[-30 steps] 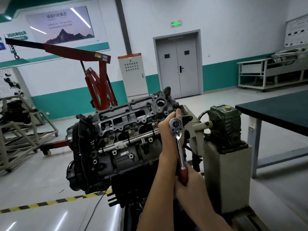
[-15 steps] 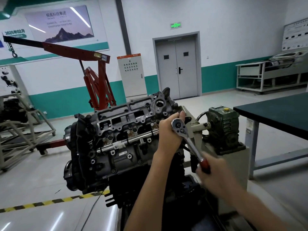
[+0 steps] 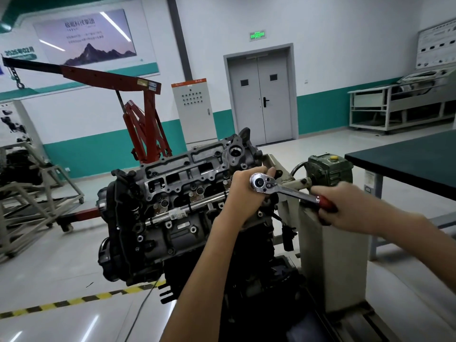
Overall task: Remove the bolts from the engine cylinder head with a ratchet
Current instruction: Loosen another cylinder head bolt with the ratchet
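The grey engine cylinder head (image 3: pixel 187 183) sits tilted on a stand in the middle of the head view. A chrome ratchet (image 3: pixel 278 187) with a red handle points right from the head's right end. My left hand (image 3: pixel 243 193) wraps around the ratchet's head and whatever sits under it; the bolt and socket are hidden. My right hand (image 3: pixel 345 206) grips the red handle, out to the right over the stand's post.
A green gearbox (image 3: pixel 329 169) tops the stand's beige post (image 3: pixel 328 255) right of the engine. A dark-topped table (image 3: pixel 409 161) stands at the right. A red engine crane (image 3: pixel 143 119) is behind, metal frames (image 3: pixel 32 201) at the left, yellow-black floor tape (image 3: pixel 74 302) below.
The ratchet handle has swung counter-clockwise from pointing down toward me to pointing right, carried by my right hand. My left hand stayed on the ratchet head.
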Available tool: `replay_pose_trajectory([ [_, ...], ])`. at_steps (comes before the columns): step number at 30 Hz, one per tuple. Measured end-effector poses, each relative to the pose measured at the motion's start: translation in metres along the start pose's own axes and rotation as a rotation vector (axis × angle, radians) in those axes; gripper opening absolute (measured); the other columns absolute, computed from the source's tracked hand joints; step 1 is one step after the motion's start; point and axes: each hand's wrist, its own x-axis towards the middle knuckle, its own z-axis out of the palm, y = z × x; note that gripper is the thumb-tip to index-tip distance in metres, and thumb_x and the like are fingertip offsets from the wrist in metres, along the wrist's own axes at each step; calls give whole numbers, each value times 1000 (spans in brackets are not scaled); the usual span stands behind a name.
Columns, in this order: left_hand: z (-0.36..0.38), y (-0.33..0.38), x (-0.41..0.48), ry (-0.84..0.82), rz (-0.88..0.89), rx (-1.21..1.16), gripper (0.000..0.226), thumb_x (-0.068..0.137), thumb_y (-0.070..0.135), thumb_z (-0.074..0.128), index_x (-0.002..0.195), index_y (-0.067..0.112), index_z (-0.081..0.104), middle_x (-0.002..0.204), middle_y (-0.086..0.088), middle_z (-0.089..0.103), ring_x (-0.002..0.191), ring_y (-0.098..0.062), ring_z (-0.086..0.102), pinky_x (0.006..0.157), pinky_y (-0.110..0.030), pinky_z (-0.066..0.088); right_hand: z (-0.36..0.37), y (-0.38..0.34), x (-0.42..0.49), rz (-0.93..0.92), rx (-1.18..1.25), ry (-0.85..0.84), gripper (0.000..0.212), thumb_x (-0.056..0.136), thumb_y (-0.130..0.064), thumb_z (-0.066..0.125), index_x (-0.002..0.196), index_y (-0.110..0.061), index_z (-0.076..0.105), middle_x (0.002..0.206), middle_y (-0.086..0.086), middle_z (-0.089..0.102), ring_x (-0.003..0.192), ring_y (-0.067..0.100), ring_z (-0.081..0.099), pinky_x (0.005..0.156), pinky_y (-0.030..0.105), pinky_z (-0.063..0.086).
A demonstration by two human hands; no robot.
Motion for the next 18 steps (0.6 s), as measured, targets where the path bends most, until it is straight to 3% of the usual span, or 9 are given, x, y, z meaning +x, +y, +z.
replay_pose_trajectory([
  [3,5,0,-2,65,-18,-80,47,98,15,53,54,17,37,49,10,35,47,-8,29,47,-29,25,5,-2,1,-4,-47,72,24,81,-19,61,89,-35,45,58,-17,48,51,-1,53,46,7,33],
  [8,23,3,-8,242,-6,-149,47,99,12,50,56,-3,37,51,-6,34,48,-17,29,46,-35,23,79,-56,-26,224,514,247,27,79,-5,64,72,-24,46,54,-5,47,41,4,41,42,11,33],
  [10,27,5,-7,281,-38,-202,49,100,14,49,59,-7,34,54,-8,31,51,-17,27,48,-34,22,105,-90,-24,251,740,323,20,80,0,60,74,-17,51,50,-5,46,38,4,42,40,11,33],
  [13,27,7,-7,310,-58,-200,49,100,17,48,60,-6,32,56,-7,28,51,-12,26,48,-27,22,120,-116,-19,265,934,285,20,81,2,56,78,-17,50,50,-3,47,34,6,45,38,15,37],
  [16,18,4,-8,190,-51,-161,48,100,17,50,59,-4,36,53,-8,33,50,-15,29,48,-34,24,96,-78,-21,227,672,259,23,77,4,59,72,-16,48,51,-4,46,39,4,45,41,9,34],
  [18,8,4,-4,69,-43,-60,47,98,16,54,54,12,39,50,5,37,48,-9,31,48,-29,26,63,-38,-18,147,414,162,22,78,0,61,74,-19,50,56,-5,51,44,4,48,47,13,43],
])
